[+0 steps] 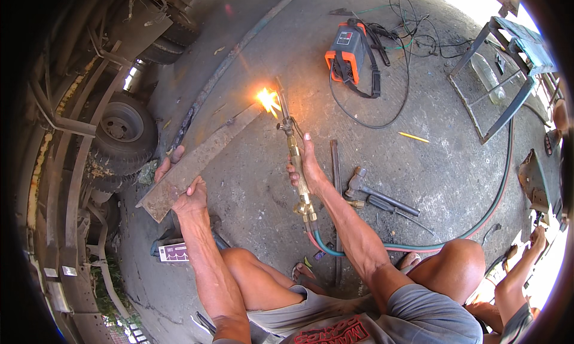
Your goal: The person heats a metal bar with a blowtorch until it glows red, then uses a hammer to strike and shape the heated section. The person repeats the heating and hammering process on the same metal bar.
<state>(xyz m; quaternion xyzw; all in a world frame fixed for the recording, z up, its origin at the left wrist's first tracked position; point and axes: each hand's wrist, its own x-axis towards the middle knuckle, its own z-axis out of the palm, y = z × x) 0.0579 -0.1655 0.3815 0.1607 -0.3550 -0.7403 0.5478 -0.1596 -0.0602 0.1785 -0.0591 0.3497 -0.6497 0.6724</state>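
The left hand (191, 198) clamps the plate (200, 157) by its near end, likely for distance from the flame (269, 101) at the far end; the right hand (310, 167) wraps the torch (293, 145), its hoses (388, 246) trailing rightward, away from the heat.

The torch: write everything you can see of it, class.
The torch is long, slim, brass-coloured and metallic-looking, with valves, thin dark tubes toward its head and green and red hoses at its base. The right hand grips its body, head toward the picture's top. Glare beside its head hides whether it touches the metal bar.
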